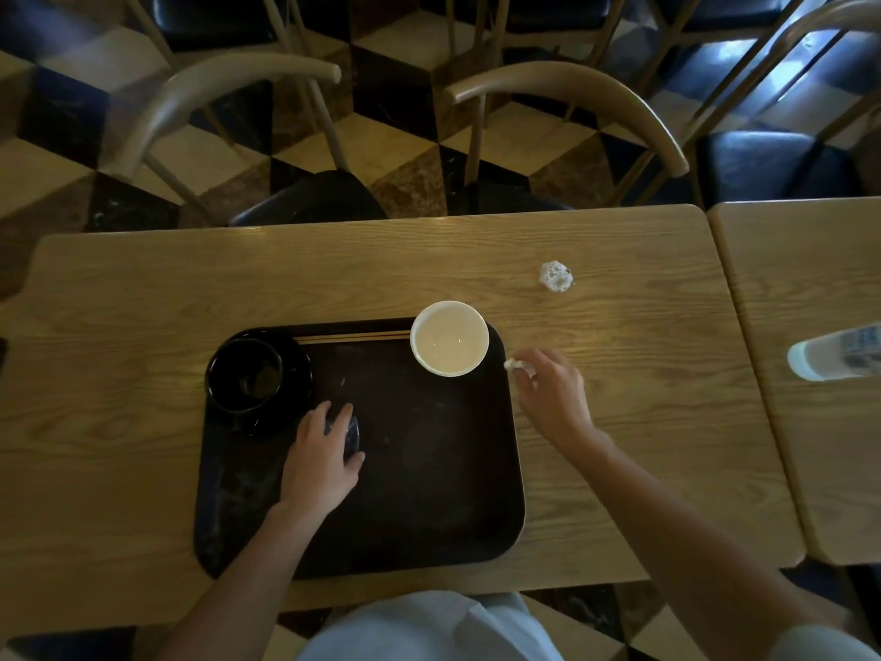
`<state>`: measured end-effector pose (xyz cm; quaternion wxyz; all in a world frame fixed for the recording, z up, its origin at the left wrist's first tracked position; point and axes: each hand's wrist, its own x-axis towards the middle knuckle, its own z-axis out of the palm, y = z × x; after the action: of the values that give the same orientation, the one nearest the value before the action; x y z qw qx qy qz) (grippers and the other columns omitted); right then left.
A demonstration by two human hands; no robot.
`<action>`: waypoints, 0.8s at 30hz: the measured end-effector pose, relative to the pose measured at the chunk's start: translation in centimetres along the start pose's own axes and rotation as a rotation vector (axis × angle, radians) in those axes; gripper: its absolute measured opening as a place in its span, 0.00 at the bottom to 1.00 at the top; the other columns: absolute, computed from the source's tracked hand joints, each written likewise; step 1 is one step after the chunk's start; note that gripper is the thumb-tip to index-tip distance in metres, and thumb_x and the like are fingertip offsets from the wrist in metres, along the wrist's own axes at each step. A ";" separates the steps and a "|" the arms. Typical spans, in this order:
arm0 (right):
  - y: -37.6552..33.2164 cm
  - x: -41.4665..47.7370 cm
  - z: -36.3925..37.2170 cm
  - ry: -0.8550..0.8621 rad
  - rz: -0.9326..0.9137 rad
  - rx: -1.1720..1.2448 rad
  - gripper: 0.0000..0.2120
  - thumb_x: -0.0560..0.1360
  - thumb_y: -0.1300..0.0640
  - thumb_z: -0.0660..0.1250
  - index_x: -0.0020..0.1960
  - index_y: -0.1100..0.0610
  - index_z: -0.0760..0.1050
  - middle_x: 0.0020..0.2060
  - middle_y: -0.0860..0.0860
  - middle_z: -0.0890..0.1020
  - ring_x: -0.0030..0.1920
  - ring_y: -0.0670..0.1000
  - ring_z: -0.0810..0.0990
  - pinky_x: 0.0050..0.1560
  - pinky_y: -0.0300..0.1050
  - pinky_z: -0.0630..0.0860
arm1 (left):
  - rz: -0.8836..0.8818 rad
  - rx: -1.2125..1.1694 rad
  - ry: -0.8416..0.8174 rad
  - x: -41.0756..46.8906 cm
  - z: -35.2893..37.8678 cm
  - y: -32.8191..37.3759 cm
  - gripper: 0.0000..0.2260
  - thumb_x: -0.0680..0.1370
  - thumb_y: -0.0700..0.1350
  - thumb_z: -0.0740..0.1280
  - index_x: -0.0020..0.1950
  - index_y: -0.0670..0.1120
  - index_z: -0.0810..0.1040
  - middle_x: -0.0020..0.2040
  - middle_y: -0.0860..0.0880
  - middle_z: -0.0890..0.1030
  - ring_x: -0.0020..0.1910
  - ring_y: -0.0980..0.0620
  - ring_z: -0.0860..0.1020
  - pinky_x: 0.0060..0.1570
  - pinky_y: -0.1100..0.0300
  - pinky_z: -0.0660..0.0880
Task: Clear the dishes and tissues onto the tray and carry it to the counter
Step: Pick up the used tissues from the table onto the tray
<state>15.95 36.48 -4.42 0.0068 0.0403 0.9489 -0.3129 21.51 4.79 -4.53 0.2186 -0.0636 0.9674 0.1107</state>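
Observation:
A dark brown tray point(429, 508) lies on the wooden table point(143, 298). At its far left, a black bowl point(248, 376) stands on a black plate point(298, 374). A white bowl point(449, 337) stands on the tray's far right corner, with chopsticks point(353, 335) along the far rim. My left hand point(324, 458) rests on the tray, wrapped around a small dark object point(353, 434). My right hand point(548, 393) is just right of the tray, pinching a small white tissue point(514, 364). A crumpled white tissue point(556, 276) lies on the table beyond the white bowl.
Two wooden chairs point(562, 88) stand at the table's far side on a chequered floor. A second table point(810, 374) adjoins on the right, with a clear plastic bottle point(834, 355) lying on it.

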 end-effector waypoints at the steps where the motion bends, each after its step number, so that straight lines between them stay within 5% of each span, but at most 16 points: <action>1: -0.7 -1.1 0.3 -0.011 -0.029 0.006 0.07 0.77 0.65 0.71 0.54 0.59 0.83 0.51 0.54 0.85 0.44 0.51 0.83 0.40 0.34 0.71 | -0.001 0.002 -0.002 -0.2 -0.1 -0.6 0.34 0.75 0.51 0.73 0.79 0.51 0.63 0.79 0.45 0.61 0.79 0.45 0.59 0.69 0.47 0.71; 7: -4.3 -6.9 3.8 -0.157 -0.130 -0.031 0.08 0.77 0.61 0.71 0.56 0.58 0.83 0.54 0.53 0.84 0.50 0.51 0.84 0.50 0.44 0.82 | 0.026 0.033 0.015 -1.6 0.1 -4.4 0.35 0.75 0.52 0.73 0.79 0.50 0.63 0.79 0.46 0.62 0.78 0.44 0.60 0.69 0.45 0.72; 14: -5.9 -9.6 6.9 -0.263 -0.033 -0.179 0.14 0.80 0.57 0.68 0.65 0.55 0.80 0.63 0.51 0.81 0.62 0.53 0.79 0.57 0.47 0.80 | 0.051 0.027 0.016 -3.3 0.5 -6.9 0.34 0.75 0.51 0.72 0.79 0.50 0.63 0.79 0.44 0.61 0.78 0.43 0.60 0.69 0.44 0.71; 18: -6.3 -10.1 7.0 -0.252 0.051 -0.195 0.26 0.78 0.55 0.70 0.75 0.54 0.70 0.73 0.54 0.73 0.71 0.56 0.72 0.67 0.49 0.74 | 0.050 0.010 0.002 -3.6 0.6 -8.4 0.36 0.75 0.52 0.72 0.80 0.50 0.61 0.79 0.43 0.61 0.78 0.43 0.59 0.69 0.44 0.71; 24: -7.1 -10.4 6.5 -0.124 0.125 -0.175 0.21 0.72 0.56 0.77 0.62 0.57 0.77 0.57 0.54 0.79 0.54 0.53 0.80 0.49 0.43 0.77 | 0.091 0.003 0.003 -4.0 0.6 -9.9 0.37 0.74 0.55 0.73 0.79 0.50 0.62 0.78 0.43 0.63 0.78 0.42 0.60 0.68 0.43 0.71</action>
<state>25.68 26.19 -5.08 0.0884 0.0792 0.9660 -0.2296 27.07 -4.37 -5.16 0.2120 -0.0196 0.9698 0.1187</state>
